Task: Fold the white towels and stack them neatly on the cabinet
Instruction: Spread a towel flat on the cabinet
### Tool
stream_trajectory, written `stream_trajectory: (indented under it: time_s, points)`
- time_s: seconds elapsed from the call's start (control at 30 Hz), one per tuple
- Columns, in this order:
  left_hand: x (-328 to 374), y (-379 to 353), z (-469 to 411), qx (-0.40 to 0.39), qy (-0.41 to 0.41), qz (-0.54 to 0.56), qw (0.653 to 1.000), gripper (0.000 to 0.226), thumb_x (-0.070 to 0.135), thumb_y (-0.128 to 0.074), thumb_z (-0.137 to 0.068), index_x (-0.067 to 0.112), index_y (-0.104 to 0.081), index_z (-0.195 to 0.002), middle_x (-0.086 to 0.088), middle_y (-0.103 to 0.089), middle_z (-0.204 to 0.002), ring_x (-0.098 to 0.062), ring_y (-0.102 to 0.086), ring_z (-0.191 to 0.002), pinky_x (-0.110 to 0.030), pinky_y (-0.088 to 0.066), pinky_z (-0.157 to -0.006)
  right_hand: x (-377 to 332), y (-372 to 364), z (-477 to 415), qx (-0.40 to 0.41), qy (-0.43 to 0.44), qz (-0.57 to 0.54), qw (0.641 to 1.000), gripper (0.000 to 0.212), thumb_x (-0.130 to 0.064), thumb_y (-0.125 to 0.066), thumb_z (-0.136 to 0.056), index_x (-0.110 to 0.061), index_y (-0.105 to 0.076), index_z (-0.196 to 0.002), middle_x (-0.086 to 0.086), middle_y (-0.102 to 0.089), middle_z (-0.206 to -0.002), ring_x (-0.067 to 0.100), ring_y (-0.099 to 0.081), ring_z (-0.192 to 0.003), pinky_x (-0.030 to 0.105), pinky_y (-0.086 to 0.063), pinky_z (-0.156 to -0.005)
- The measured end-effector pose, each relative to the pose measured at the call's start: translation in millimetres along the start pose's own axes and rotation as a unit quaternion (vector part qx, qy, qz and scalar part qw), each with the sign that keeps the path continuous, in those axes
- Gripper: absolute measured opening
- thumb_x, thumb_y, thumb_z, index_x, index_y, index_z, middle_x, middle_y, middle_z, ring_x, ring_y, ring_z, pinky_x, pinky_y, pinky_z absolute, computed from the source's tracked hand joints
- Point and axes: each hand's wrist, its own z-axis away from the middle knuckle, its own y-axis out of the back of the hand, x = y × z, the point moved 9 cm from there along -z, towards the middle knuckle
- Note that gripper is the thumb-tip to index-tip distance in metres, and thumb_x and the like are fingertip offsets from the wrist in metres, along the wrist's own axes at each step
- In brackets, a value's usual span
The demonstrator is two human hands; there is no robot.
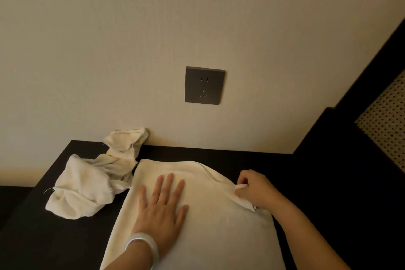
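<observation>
A white towel (pixel 219 226) lies spread flat on the dark cabinet top (pixel 274 160), reaching toward the near edge of the view. My left hand (pixel 162 206) presses on its middle with straight, spread fingers; a pale bangle circles that wrist. My right hand (pixel 252 188) pinches the towel's right edge and lifts a small fold of cloth. A second white towel (pixel 87 184) sits crumpled to the left, its far end bunched against the wall.
A dark wall socket (pixel 205 85) is set in the beige wall above the cabinet. A black frame with a woven cane panel (pixel 385 125) rises at the right. The cabinet's left edge (pixel 50 171) drops off beside the crumpled towel.
</observation>
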Motion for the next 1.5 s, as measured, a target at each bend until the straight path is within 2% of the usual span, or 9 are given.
stream_trajectory:
  time_s: [0.27, 0.53, 0.63, 0.77, 0.9, 1.03, 1.1, 1.27, 1.5]
  points:
    - [-1, -1, 0, 0.015, -0.002, -0.002, 1.0, 0.065, 0.067, 0.019, -0.078, 0.045, 0.044, -0.134, 0.011, 0.051, -0.143, -0.018, 0.045, -0.134, -0.051, 0.024, -0.111, -2, 13, -8, -0.059, 0.012, -0.103, 0.993, 0.021, -0.012, -0.075, -0.08, -0.024, -0.059, -0.089, 0.001, -0.064, -0.093, 0.015, -0.064, -0.084, 0.023, -0.048, -0.064]
    - [-1, 1, 0, 0.019, 0.002, -0.001, 1.0, 0.067, 0.066, 0.018, -0.079, 0.043, 0.04, -0.137, 0.009, 0.047, -0.147, -0.02, 0.043, -0.136, -0.052, 0.023, -0.112, 25, 49, -21, 0.135, -0.041, -0.151, 0.978, 0.02, -0.005, -0.073, -0.083, -0.019, -0.06, -0.078, 0.001, -0.063, -0.084, 0.018, -0.062, -0.078, 0.025, -0.045, -0.056]
    - [0, 2, 1, 0.017, -0.003, 0.001, 1.0, 0.066, 0.066, 0.019, -0.078, 0.043, 0.043, -0.136, 0.01, 0.05, -0.145, -0.019, 0.045, -0.136, -0.052, 0.023, -0.113, 30, 58, -18, 0.214, -0.039, -0.154, 0.964, 0.01, -0.008, -0.066, -0.09, -0.018, -0.066, -0.087, 0.005, -0.065, -0.096, 0.027, -0.061, -0.092, 0.033, -0.052, -0.072]
    - [0, 2, 1, 0.015, -0.008, 0.01, 1.0, 0.066, 0.067, 0.018, -0.079, 0.044, 0.041, -0.137, 0.01, 0.049, -0.146, -0.019, 0.045, -0.136, -0.053, 0.024, -0.114, 0, 66, 2, 0.328, 0.019, 0.031, 0.944, 0.023, -0.01, -0.053, -0.097, -0.011, -0.064, -0.117, 0.012, -0.062, -0.117, 0.031, -0.05, -0.113, 0.041, -0.042, -0.098]
    - [0, 4, 3, 0.02, -0.001, 0.006, 1.0, 0.064, 0.066, 0.015, -0.083, 0.044, 0.042, -0.136, 0.009, 0.048, -0.147, -0.02, 0.044, -0.136, -0.053, 0.022, -0.114, -49, -23, 17, 0.111, 0.19, 0.09, 0.971, 0.052, -0.032, -0.04, -0.103, -0.02, -0.032, -0.153, 0.0, -0.031, -0.158, 0.021, -0.025, -0.147, 0.032, -0.016, -0.121]
    - [2, 7, 4, 0.018, -0.004, 0.0, 1.0, 0.062, 0.061, -0.001, -0.096, 0.042, 0.04, -0.138, 0.007, 0.044, -0.151, -0.022, 0.042, -0.138, -0.056, 0.018, -0.116, -5, -29, 3, 0.089, 0.037, 0.206, 0.974, 0.067, -0.054, -0.013, -0.103, -0.022, 0.01, -0.157, -0.004, 0.013, -0.165, 0.013, 0.016, -0.15, 0.042, 0.01, -0.122]
    - [2, 8, 5, 0.018, -0.007, 0.0, 1.0, 0.063, 0.061, -0.002, -0.096, 0.041, 0.038, -0.14, 0.006, 0.042, -0.152, -0.022, 0.041, -0.139, -0.056, 0.016, -0.117, 4, -14, 1, 0.112, -0.042, 0.22, 0.968, 0.071, -0.056, -0.008, -0.101, -0.017, 0.013, -0.156, 0.002, 0.014, -0.165, 0.02, 0.016, -0.151, 0.047, 0.009, -0.122]
    - [2, 8, 5, 0.019, -0.005, -0.007, 1.0, 0.061, 0.061, -0.002, -0.097, 0.041, 0.034, -0.142, 0.006, 0.038, -0.154, -0.022, 0.039, -0.14, -0.057, 0.017, -0.116, -44, -57, 12, 0.103, 0.09, 0.204, 0.969, 0.068, -0.055, -0.011, -0.1, -0.025, 0.014, -0.155, -0.002, 0.018, -0.164, 0.015, 0.022, -0.149, 0.044, 0.016, -0.12]
    - [-27, 21, -12, 0.017, -0.017, -0.004, 1.0, 0.067, 0.068, -0.002, -0.093, 0.041, 0.015, -0.153, 0.004, 0.02, -0.163, -0.021, 0.02, -0.149, -0.053, 0.007, -0.121, -36, -67, 12, 0.092, 0.037, 0.238, 0.966, 0.065, -0.064, -0.01, -0.096, -0.042, 0.013, -0.153, -0.007, 0.018, -0.164, 0.028, 0.019, -0.15, 0.066, 0.011, -0.113]
